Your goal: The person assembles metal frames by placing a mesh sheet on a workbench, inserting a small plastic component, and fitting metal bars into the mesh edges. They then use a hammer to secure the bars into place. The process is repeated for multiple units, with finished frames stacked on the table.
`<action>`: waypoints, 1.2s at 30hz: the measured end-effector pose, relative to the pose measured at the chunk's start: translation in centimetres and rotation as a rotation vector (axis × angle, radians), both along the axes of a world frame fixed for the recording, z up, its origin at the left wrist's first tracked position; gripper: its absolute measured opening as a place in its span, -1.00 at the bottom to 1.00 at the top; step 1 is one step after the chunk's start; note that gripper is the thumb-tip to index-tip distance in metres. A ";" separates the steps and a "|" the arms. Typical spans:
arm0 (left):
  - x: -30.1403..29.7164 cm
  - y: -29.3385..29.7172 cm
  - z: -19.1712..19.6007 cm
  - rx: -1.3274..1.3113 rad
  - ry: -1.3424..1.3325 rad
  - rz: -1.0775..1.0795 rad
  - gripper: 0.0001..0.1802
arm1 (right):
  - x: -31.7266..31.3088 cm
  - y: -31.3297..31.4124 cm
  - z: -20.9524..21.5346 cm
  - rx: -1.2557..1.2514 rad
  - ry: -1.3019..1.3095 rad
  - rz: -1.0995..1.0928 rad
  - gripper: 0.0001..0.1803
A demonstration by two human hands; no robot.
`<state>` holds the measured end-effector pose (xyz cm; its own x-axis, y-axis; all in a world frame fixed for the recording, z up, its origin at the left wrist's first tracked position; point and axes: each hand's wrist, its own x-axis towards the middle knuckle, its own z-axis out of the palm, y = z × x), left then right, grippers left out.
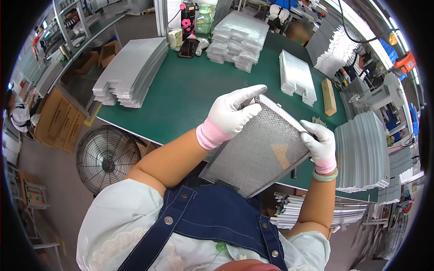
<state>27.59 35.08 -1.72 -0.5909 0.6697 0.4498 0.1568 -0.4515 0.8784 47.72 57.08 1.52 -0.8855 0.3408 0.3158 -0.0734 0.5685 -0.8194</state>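
A framed metal mesh filter panel (262, 144) is held tilted in front of my body, its lower edge close to my apron. My left hand (234, 110), in a white glove with a pink cuff, is closed on the panel's upper left corner, the index finger stretched out along the top. My right hand (320, 143), gloved the same way, grips the upper right corner with thumb and fingers. A tan patch shows on or through the mesh near the right side. The fingertips behind the frame are hidden.
On the green table (190, 95) lie stacks of silvery mesh sheets (133, 67), more mesh pads (296, 77) and a wooden block (329, 97). Thin metal frames (361, 151) stack at right. A phone (188, 48) and bottles stand behind; a floor fan (108, 158) is at left.
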 end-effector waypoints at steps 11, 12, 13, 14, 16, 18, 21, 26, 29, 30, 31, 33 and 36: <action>-0.7 0.7 -1.5 -0.142 0.170 0.172 -0.46 | -2.9 -3.6 0.9 0.660 0.127 -0.127 -0.73; -0.5 0.7 -1.1 -0.176 0.161 0.172 -0.47 | -3.6 -4.0 0.5 0.739 0.183 -0.165 -0.75; -0.5 0.7 -0.9 -0.211 0.152 0.173 -0.47 | -4.1 -4.3 0.1 0.735 0.181 -0.224 -0.78; -0.5 0.7 -0.8 -0.227 0.206 0.216 -0.48 | -4.2 -4.4 -0.2 0.768 0.185 -0.246 -0.78; -0.7 0.5 -0.7 -0.255 0.315 0.309 -0.51 | -4.7 -4.7 -0.6 0.837 0.197 -0.285 -0.78; -1.2 0.6 -1.6 -0.175 0.254 0.234 -0.50 | -4.8 -4.8 -0.8 0.793 0.212 -0.263 -0.79; -1.1 -0.1 -1.8 -0.177 0.586 0.347 -0.45 | -4.6 -4.5 -1.3 0.789 0.199 -0.235 -0.79; -1.6 -0.3 -1.8 -0.157 0.868 0.403 -0.11 | -3.8 -4.7 -1.5 0.917 0.235 -0.309 -0.78; 0.5 -0.8 -6.0 -0.163 0.578 0.348 -0.03 | -3.7 -4.5 -1.5 0.904 0.256 -0.283 -0.76; 1.9 -1.1 -7.1 -0.251 0.565 0.310 -0.08 | -3.5 -4.9 -1.6 0.910 0.282 -0.293 -0.76; 3.0 -1.1 -6.1 -0.248 0.562 0.415 -0.19 | -3.3 -5.3 -1.4 0.925 0.305 -0.309 -0.76; 2.9 -1.4 -2.5 -0.161 0.653 0.468 -0.27 | -2.7 -6.3 0.5 0.972 0.403 -0.355 -0.75; 2.7 -1.7 7.0 -0.029 0.935 0.515 -0.43 | -0.4 -7.0 2.7 0.518 0.537 -0.549 -0.76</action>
